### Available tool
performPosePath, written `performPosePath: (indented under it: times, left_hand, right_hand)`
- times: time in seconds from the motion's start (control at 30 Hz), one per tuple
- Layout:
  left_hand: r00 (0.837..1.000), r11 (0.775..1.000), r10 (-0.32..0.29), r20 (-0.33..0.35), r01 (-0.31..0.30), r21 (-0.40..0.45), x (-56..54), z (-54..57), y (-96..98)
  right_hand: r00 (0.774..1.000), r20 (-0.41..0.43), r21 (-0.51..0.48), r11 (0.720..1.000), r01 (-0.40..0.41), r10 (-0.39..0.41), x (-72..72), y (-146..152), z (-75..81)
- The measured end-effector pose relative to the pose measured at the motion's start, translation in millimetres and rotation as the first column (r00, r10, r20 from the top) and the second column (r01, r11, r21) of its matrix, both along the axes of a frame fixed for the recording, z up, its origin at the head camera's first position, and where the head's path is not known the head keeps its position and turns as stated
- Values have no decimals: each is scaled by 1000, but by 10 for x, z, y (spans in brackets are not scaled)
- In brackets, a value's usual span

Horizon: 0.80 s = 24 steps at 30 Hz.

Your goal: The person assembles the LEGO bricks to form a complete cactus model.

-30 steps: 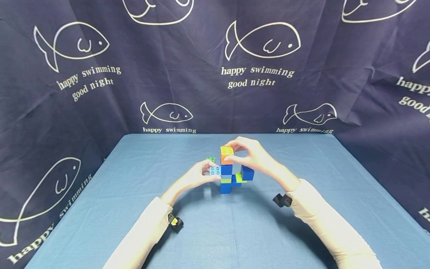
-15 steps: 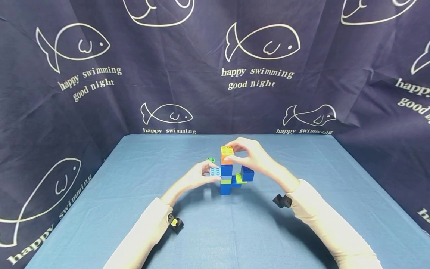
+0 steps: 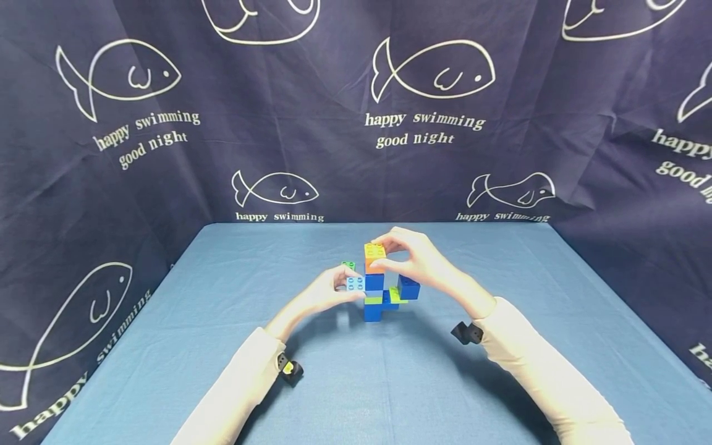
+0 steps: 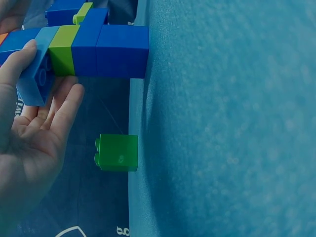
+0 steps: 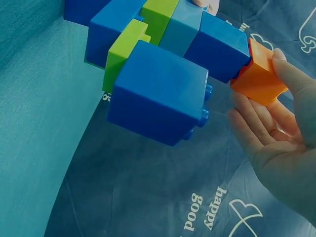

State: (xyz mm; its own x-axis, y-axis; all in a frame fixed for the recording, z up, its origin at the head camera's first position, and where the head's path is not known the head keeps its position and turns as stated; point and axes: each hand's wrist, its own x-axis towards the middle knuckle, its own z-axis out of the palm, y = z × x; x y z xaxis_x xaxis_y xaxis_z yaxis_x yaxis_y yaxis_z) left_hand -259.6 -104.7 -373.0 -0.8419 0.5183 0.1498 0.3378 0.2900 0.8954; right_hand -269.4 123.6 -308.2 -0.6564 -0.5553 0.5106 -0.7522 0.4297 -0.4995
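A tower of toy building bricks stands on the table. My right hand pinches the orange brick at the top, thumb on its near side. Below it come a dark blue brick, a light blue brick jutting left, a thin lime brick and a blue base. My left hand grips the jutting light blue brick between thumb and fingers. On the right, a lime plate and a raised blue brick form a side arm. In the right wrist view, the orange brick sits tilted against the blue one.
A loose green brick stands on the table behind the left hand, partly hidden in the head view. The blue cloth-covered table ends at a dark curtain printed with fish. Black wrist cameras hang under both sleeves.
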Motion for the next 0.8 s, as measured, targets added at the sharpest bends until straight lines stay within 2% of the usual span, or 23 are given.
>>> performPosePath:
  times: [0.27,0.8]
  left_hand:
    - [1000,1000,2,-5,-2,3,-15,-24,-6]
    - [1000,1000,-3,-6,3,10,-5,-24,-10]
  right_hand:
    - [1000,7,0,1000,5,-5,23,-11,21]
    - [999,27,-28,999,-17,17,5,-15,-30]
